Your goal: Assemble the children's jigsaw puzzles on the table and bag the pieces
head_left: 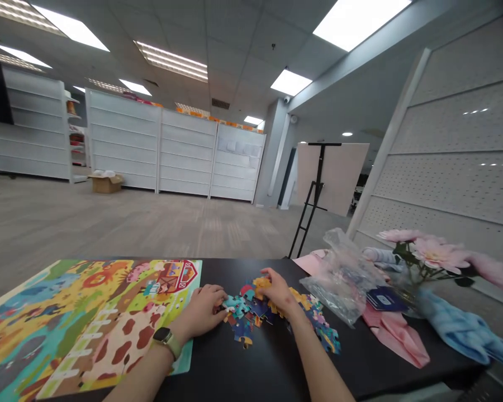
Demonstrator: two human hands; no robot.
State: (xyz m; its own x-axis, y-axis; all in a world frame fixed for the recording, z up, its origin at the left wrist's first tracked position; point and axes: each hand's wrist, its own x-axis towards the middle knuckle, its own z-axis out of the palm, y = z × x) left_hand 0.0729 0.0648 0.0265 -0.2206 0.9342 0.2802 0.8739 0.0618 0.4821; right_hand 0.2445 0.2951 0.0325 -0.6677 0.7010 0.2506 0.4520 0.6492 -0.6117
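Small, flat, multicoloured jigsaw pieces lay heaped on the black table, from the loosely curled left hand to beyond the right hand, bent over yellow pieces; whether either pinched one, I could not tell.

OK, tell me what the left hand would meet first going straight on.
The left hand would likely meet the teal pieces first; it looks close against their edge, though contact is unclear.

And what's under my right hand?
Loose jigsaw puzzle pieces, some yellow, show around your right hand. Whatever lies directly beneath it is covered, so I can't tell.
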